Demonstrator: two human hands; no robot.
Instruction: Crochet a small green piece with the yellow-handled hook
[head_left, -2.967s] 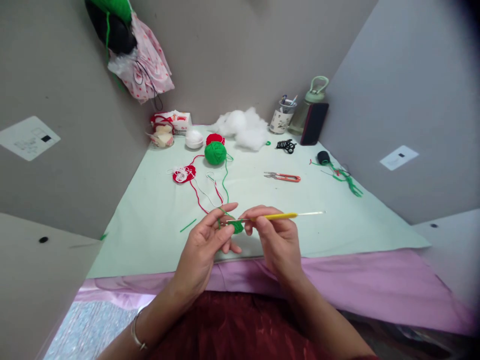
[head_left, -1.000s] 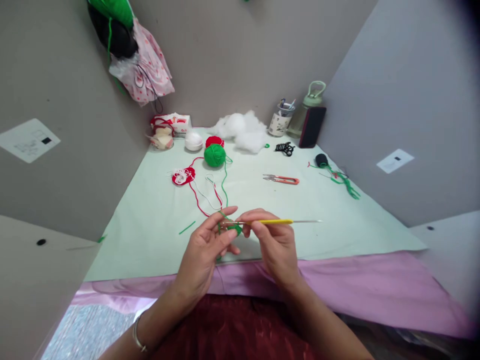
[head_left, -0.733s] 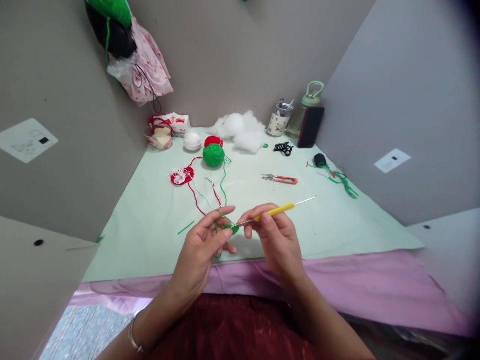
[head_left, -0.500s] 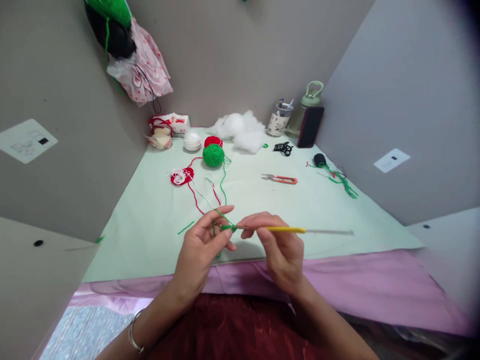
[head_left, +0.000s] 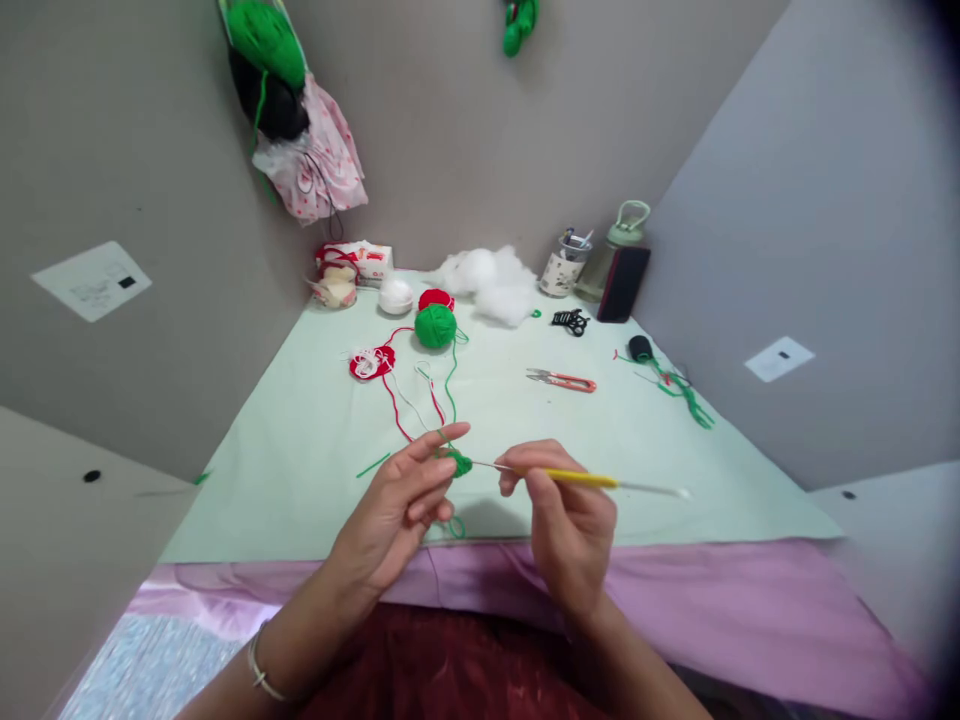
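My left hand [head_left: 405,490] pinches a small green crochet piece [head_left: 461,463], with green yarn running over the raised index finger. A green loop [head_left: 456,527] hangs below that hand. In my right hand [head_left: 566,510] is a crochet hook [head_left: 577,477] with a yellow handle, its thin tip reaching left to the green piece. Whether a loop sits on the tip is too small to tell. From the left hand the yarn strand [head_left: 451,385] leads back to a green yarn ball [head_left: 435,326].
Orange thread snips [head_left: 562,380] lie right of centre. Behind stand white stuffing [head_left: 495,285], a pen cup [head_left: 562,270], a bottle [head_left: 600,265] and a dark phone [head_left: 625,285]. A red and white crochet piece [head_left: 371,362] lies at left, yarn scraps [head_left: 686,395] at right.
The view has tilted up slightly. The hands are a little further apart, and the hook has drawn right, showing more of its shaft. The green piece has turned and shows more.
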